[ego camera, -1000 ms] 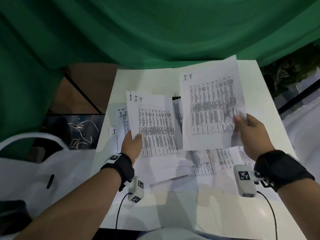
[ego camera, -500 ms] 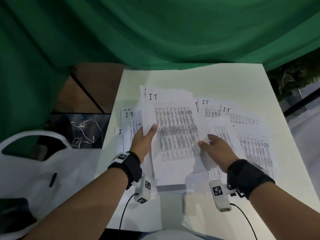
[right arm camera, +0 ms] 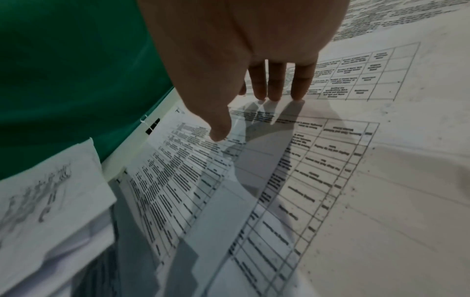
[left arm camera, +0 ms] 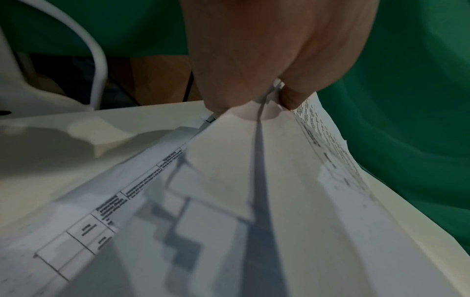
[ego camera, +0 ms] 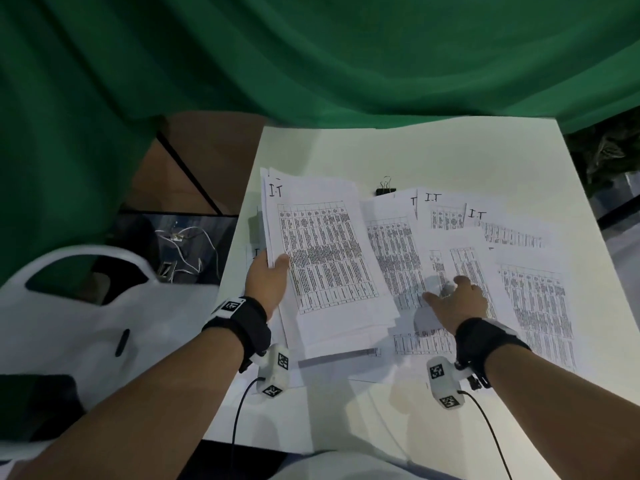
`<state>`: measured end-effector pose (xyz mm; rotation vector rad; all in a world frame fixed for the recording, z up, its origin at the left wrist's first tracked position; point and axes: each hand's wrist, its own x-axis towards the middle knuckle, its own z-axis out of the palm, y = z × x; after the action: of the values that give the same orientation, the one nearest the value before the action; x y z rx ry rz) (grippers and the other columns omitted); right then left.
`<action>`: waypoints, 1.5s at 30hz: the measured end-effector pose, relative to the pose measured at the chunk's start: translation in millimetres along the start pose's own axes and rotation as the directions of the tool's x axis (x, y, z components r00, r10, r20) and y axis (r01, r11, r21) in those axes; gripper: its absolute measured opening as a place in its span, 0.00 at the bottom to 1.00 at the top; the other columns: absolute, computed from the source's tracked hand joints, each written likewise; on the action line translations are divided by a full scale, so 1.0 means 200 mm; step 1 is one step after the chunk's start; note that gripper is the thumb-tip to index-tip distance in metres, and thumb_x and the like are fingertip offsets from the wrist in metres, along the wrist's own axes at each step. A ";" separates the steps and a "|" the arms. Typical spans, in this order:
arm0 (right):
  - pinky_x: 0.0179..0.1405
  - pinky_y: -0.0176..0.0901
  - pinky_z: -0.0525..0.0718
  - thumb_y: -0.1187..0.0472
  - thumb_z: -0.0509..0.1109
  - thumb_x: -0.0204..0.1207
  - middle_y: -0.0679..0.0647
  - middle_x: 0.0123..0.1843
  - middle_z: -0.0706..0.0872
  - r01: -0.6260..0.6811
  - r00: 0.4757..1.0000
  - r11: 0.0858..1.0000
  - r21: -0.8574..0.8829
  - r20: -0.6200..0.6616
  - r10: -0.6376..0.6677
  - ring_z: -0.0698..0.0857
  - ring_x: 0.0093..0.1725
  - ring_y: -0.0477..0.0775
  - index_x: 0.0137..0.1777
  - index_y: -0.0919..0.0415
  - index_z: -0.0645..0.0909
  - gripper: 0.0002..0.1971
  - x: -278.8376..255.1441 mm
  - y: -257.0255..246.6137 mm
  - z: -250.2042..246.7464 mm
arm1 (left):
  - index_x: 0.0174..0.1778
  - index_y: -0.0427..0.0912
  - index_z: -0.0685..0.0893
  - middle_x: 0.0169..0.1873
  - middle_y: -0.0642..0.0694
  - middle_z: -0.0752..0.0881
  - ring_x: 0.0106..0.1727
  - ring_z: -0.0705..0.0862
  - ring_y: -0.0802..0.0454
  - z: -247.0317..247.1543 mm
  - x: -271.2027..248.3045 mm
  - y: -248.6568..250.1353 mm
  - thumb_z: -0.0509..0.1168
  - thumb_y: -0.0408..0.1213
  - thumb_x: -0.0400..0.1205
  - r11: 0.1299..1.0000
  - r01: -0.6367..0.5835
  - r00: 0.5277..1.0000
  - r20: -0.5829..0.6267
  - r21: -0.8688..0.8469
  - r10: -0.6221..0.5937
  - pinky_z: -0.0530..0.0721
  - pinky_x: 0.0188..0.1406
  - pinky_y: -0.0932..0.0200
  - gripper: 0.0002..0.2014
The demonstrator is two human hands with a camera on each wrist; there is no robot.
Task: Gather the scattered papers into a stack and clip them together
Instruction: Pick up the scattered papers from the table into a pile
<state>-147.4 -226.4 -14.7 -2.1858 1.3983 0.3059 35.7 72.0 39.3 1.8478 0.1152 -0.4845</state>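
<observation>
A stack of printed sheets with tables is held at its left edge by my left hand, thumb on top, fingers beneath; the left wrist view shows the pinch on the stack. Several loose sheets lie spread on the white table to the right. My right hand hovers over them with fingers straight, fingertips touching or just above a sheet. A black binder clip sits behind the papers, and shows small in the right wrist view.
A green curtain hangs behind the table. A white chair stands at the left, beside a dark box with white cables. The table's far part and near edge are bare.
The right hand laid its sheet on the left hand's stack, then let go and moved right over the loose sheets. The binder clip, covered half a second ago, shows again.
</observation>
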 end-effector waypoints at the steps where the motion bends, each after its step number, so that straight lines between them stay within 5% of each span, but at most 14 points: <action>1: 0.72 0.64 0.80 0.37 0.78 0.74 0.66 0.74 0.80 0.017 1.000 0.998 -0.064 -0.006 -0.017 0.79 0.73 0.70 0.78 0.59 0.75 0.39 -0.01 -0.01 0.01 | 0.79 0.47 0.80 0.66 0.53 0.86 0.69 0.83 0.50 -0.02 0.00 0.00 0.63 0.41 0.93 1.000 0.005 1.000 -0.007 0.000 -0.005 0.77 0.73 0.54 0.18; 8: 0.73 0.65 0.74 0.33 0.75 0.74 0.62 0.72 0.78 -0.022 1.000 0.944 -0.330 -0.003 0.022 0.75 0.74 0.68 0.71 0.56 0.79 0.33 -0.03 -0.03 0.07 | 0.79 0.46 0.81 0.66 0.50 0.87 0.69 0.84 0.47 -0.08 0.02 -0.05 0.63 0.40 0.93 1.000 0.022 0.999 -0.046 -0.006 -0.022 0.79 0.71 0.53 0.18; 12: 0.70 0.60 0.78 0.50 0.79 0.77 0.65 0.70 0.78 -0.032 0.999 0.988 -0.149 0.018 0.035 0.79 0.69 0.70 0.66 0.63 0.82 0.23 0.02 -0.02 0.10 | 0.79 0.45 0.82 0.69 0.48 0.88 0.70 0.85 0.46 -0.09 0.03 -0.08 0.64 0.41 0.92 1.000 0.028 0.998 -0.059 0.009 -0.027 0.80 0.75 0.48 0.18; 18: 0.62 0.65 0.88 0.68 0.80 0.75 0.70 0.65 0.83 -0.020 1.000 0.998 0.065 0.012 0.020 0.86 0.62 0.73 0.70 0.67 0.73 0.27 0.06 0.04 0.08 | 0.76 0.47 0.83 0.67 0.48 0.89 0.68 0.86 0.46 -0.08 0.01 -0.08 0.64 0.41 0.92 0.999 0.043 0.996 -0.074 0.016 -0.042 0.82 0.75 0.45 0.16; 22: 0.51 0.59 0.90 0.71 0.72 0.79 0.63 0.53 0.87 -0.029 0.990 0.988 0.150 0.138 0.008 0.87 0.52 0.66 0.62 0.65 0.76 0.14 0.07 0.09 0.05 | 0.74 0.48 0.84 0.64 0.50 0.89 0.67 0.86 0.47 -0.08 0.01 -0.10 0.64 0.41 0.92 0.999 0.044 0.996 -0.081 0.026 -0.042 0.82 0.73 0.49 0.15; 26: 0.43 0.50 0.78 0.67 0.70 0.78 0.63 0.45 0.82 0.037 0.982 0.958 0.283 0.169 -0.088 0.80 0.44 0.60 0.45 0.63 0.74 0.06 0.05 0.10 -0.07 | 0.76 0.46 0.83 0.64 0.51 0.88 0.66 0.86 0.49 -0.08 0.00 -0.11 0.63 0.39 0.93 0.999 0.039 0.996 -0.077 0.028 -0.036 0.79 0.69 0.55 0.16; 32: 0.41 0.49 0.82 0.72 0.68 0.82 0.63 0.53 0.85 0.101 0.969 0.867 0.488 0.149 -0.197 0.84 0.45 0.59 0.62 0.68 0.78 0.10 0.04 0.06 -0.42 | 0.78 0.46 0.83 0.66 0.50 0.89 0.67 0.86 0.48 -0.03 0.00 -0.13 0.63 0.40 0.92 0.998 0.052 0.996 -0.071 0.040 -0.049 0.81 0.74 0.50 0.17; 36: 0.42 0.51 0.83 0.78 0.69 0.78 0.67 0.52 0.84 0.084 0.973 0.713 0.696 0.096 -0.209 0.83 0.43 0.63 0.60 0.63 0.78 0.14 0.06 0.04 -0.65 | 0.78 0.46 0.82 0.69 0.49 0.88 0.70 0.85 0.46 0.03 -0.01 -0.12 0.63 0.42 0.92 0.997 0.057 0.997 -0.045 0.047 -0.055 0.79 0.77 0.47 0.18; 40: 0.62 0.72 0.85 0.78 0.69 0.74 0.77 0.64 0.87 0.016 0.958 0.591 0.806 0.157 -0.239 0.89 0.58 0.78 0.65 0.70 0.80 0.18 0.05 0.04 -0.75 | 0.81 0.45 0.79 0.72 0.50 0.86 0.74 0.83 0.47 0.14 -0.01 -0.07 0.64 0.44 0.92 0.997 0.069 0.997 0.025 0.021 -0.070 0.76 0.81 0.46 0.21; 45: 0.68 0.67 0.87 0.74 0.70 0.84 0.67 0.70 0.87 -0.040 0.891 0.652 0.757 0.322 -0.320 0.89 0.66 0.70 0.74 0.69 0.75 0.19 -0.07 -0.01 -0.68 | 0.92 0.48 0.62 0.88 0.52 0.70 0.88 0.68 0.48 0.31 -0.02 0.00 0.69 0.65 0.77 0.992 0.115 0.985 0.131 -0.046 -0.108 0.66 0.89 0.40 0.49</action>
<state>-164.1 -288.8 106.7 -1.3926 0.8531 0.1001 15.7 15.4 26.4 1.7596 0.1439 -0.6710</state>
